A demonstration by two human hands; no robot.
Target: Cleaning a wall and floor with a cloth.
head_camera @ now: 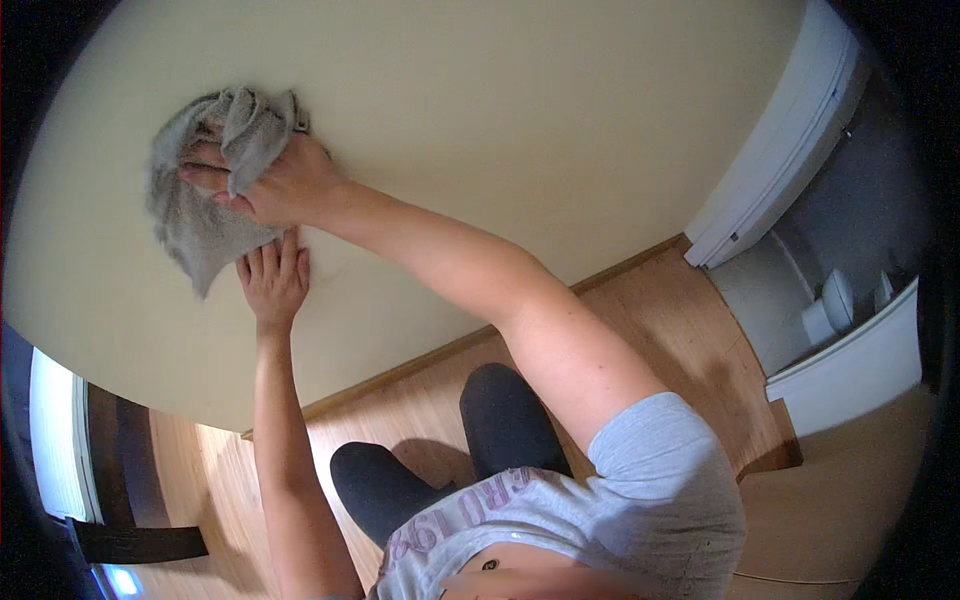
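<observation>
A crumpled grey cloth (206,217) lies against a pale yellow wall (465,120). My right hand (289,176) grips it, with folds bunched over the fingers and part of the cloth hanging below. Just under that hand, my left hand (276,281) rests palm-down on the wall, fingers extended and slightly apart. Its fingertips reach the cloth's lower edge; whether they press on the cloth or only on the wall cannot be told.
A wooden skirting board (420,371) runs between the wall and the wood floor (630,337). At the right, a white door frame (780,150) borders a tiled room with a toilet (829,304). Dark furniture (142,544) stands at the lower left near a bright window (60,435).
</observation>
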